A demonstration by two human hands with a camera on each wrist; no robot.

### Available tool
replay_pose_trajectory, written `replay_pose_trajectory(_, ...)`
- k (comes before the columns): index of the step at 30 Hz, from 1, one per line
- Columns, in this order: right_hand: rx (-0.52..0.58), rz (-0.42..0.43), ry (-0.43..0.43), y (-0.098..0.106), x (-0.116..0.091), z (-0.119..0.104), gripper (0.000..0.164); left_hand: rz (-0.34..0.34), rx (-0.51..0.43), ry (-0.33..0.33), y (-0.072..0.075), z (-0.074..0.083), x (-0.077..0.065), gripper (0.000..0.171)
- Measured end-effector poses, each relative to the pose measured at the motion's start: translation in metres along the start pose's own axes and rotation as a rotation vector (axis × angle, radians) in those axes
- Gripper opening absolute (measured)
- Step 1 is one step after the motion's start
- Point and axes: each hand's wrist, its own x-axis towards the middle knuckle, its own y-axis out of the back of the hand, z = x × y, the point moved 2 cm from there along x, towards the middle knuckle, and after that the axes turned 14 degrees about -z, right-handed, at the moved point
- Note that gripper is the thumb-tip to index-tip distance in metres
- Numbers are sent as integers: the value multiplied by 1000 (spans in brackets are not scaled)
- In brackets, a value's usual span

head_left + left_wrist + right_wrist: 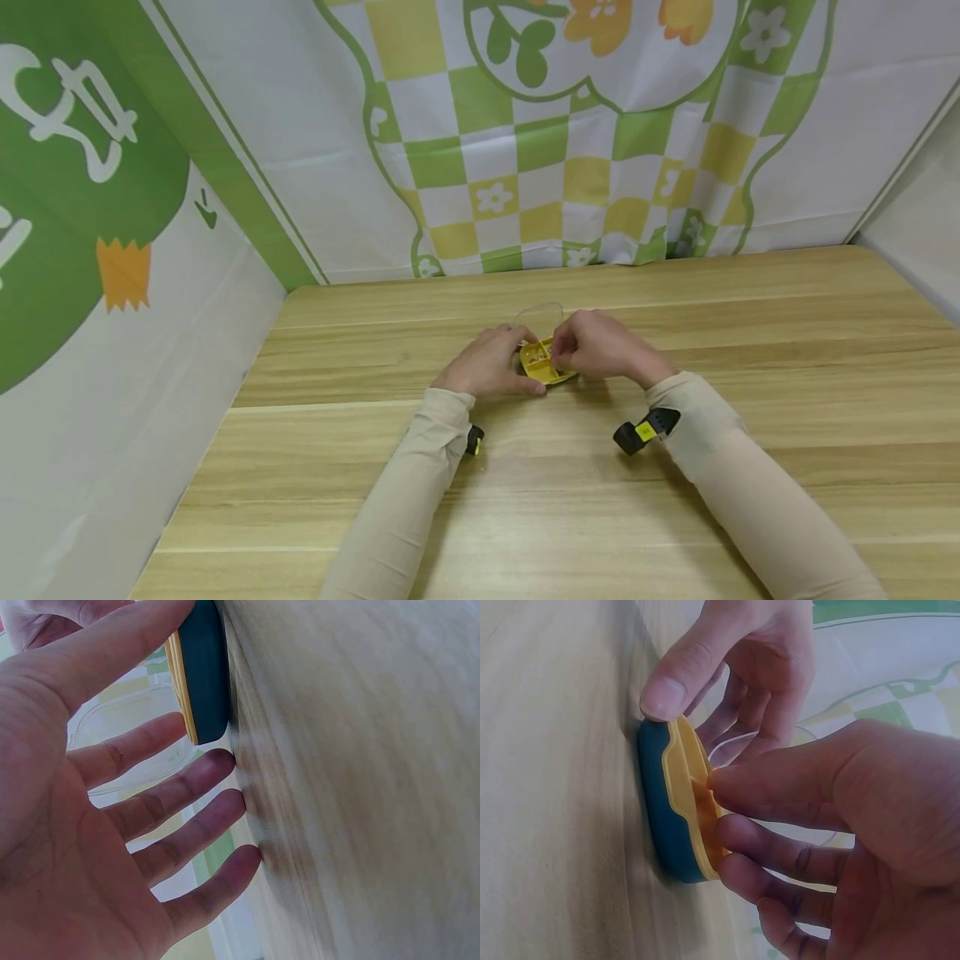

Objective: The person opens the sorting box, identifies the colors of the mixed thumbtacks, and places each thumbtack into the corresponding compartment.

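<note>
On the wooden table (525,517) sits a small divided box (536,375), teal outside and yellow inside, with small light and brownish bits in its compartments. Its clear lid (553,304) stands raised at the back. My left hand (491,362) holds the box at its left end, thumb on the near edge, index finger at the far edge; the other fingers spread beside it. My right hand (600,346) reaches over the box's right side. Thumb and index fingertips meet at a compartment, with a tiny orange piece (711,780) showing at the thumb tip; the index finger is mostly hidden.
A printed curtain (517,167) hangs behind the table's far edge, and a green and white sheet (150,333) covers the left side. Both wrists carry black camera mounts, the right mount (645,429) close over the tabletop.
</note>
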Motion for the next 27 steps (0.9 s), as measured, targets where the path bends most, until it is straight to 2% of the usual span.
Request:
replay_pose_trajectory(11, -11, 2, 17, -3, 2, -1, 6, 1, 9, 1, 0, 0, 1, 69)
replay_pose_trajectory(27, -82, 33, -33, -10, 5, -9, 7, 6, 13, 3, 0, 0, 1, 68)
